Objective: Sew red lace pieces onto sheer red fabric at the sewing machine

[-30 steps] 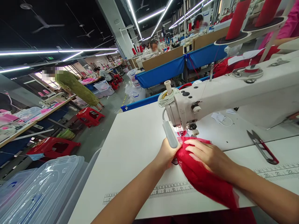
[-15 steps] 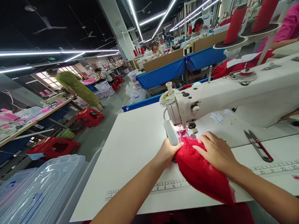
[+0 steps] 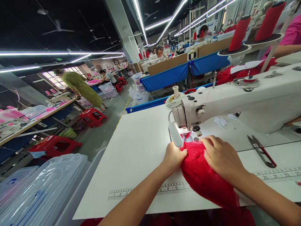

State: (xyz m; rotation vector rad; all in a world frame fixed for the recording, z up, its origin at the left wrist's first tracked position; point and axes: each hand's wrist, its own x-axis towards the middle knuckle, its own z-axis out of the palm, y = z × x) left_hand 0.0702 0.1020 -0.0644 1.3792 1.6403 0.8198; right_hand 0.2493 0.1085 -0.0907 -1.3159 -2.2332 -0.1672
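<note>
Red lace fabric [image 3: 199, 169] lies under the needle area of a white sewing machine [image 3: 211, 100] and drapes over the table's front edge. My left hand [image 3: 174, 157] pinches the fabric's left edge between thumb and fingers, just below the machine's grey lamp [image 3: 176, 134]. On the other side, my right hand [image 3: 222, 157] grips the fabric's upper right edge, with its fingers bent and partly hidden. Thread snips [image 3: 262, 151] with a red and black handle lie on the table to the right of my right hand.
The white tabletop [image 3: 131, 150] carries a printed ruler [image 3: 174, 188] along its front. Clear plastic boxes [image 3: 54, 179] stand at the left. Red thread cones [image 3: 240, 33] rise behind the machine. Red stools [image 3: 92, 117] and a person in green [image 3: 80, 86] are across the aisle.
The camera view has shifted slightly, so everything sits a little further right and lower. Both hands keep hold of the red fabric; my right hand's fingers have drawn closer together.
</note>
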